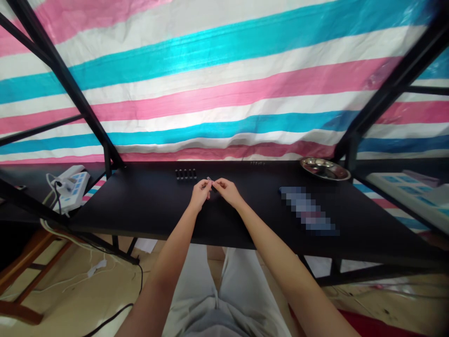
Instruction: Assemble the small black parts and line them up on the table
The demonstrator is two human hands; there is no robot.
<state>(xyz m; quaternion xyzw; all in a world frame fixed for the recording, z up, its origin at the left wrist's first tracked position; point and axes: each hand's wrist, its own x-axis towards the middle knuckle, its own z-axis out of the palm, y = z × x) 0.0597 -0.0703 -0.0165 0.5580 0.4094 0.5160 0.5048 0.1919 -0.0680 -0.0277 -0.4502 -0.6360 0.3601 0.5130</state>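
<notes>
My left hand (200, 194) is closed above the black table (147, 201), its thumb and fingers pinching a small pale piece (209, 179) whose tip shows above the fingertips. The piece is too small to name. Right beside it, my right hand (228, 192) makes a pinch too, its fingertips almost meeting those of the left. What lies between the right fingertips is hidden. Just beyond my left hand stands a row of several small black cylinders (186, 174) with pale ends.
Several tiny pale pieces (257, 164) lie along the table's back edge. A shiny metal dish (324, 169) sits at the back right, with a blurred-out blue object (308, 211) nearer me. Black frame posts flank the table; a white power strip (74, 191) is at left.
</notes>
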